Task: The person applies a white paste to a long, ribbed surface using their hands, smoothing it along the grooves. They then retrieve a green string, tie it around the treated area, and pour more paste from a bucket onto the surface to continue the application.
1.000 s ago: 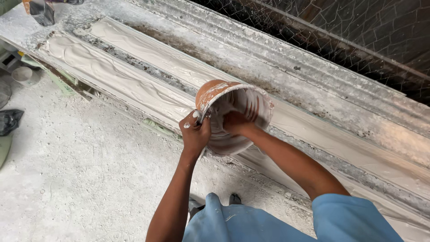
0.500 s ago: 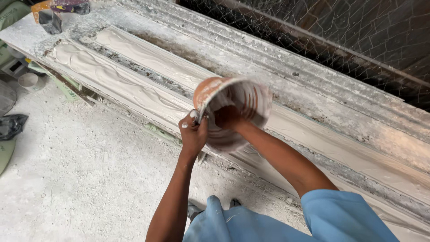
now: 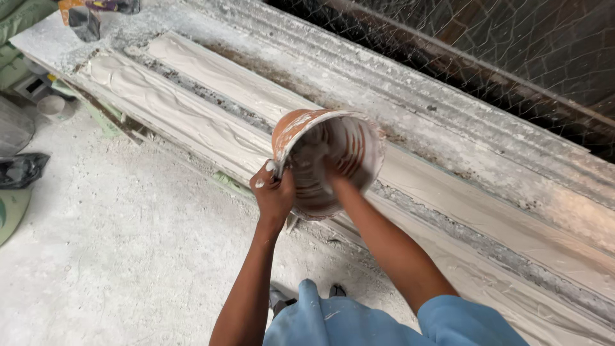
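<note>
My left hand [image 3: 274, 191] grips the rim of an orange-brown bucket [image 3: 291, 131] smeared with white plaster. The bucket is tipped on its side with its mouth toward me, held over a long plaster-filled mould [image 3: 192, 122]. My right hand [image 3: 337, 172] reaches inside the bucket, against its plaster-coated wall; its fingers are mostly hidden in there. Wet white plaster lies in wavy strokes along the mould to the left of the bucket.
A second long mould channel [image 3: 487, 218] runs to the right. Wire mesh [image 3: 487, 51] stands behind the bench. A dusty floor [image 3: 115, 256] lies at lower left, with a black bag [image 3: 22, 170], a small cup [image 3: 51, 106] and a dark container [image 3: 83, 22].
The bucket has risen a little and tilted more toward me. My right hand has shifted deeper along the inner wall. My left hand keeps its hold on the rim.
</note>
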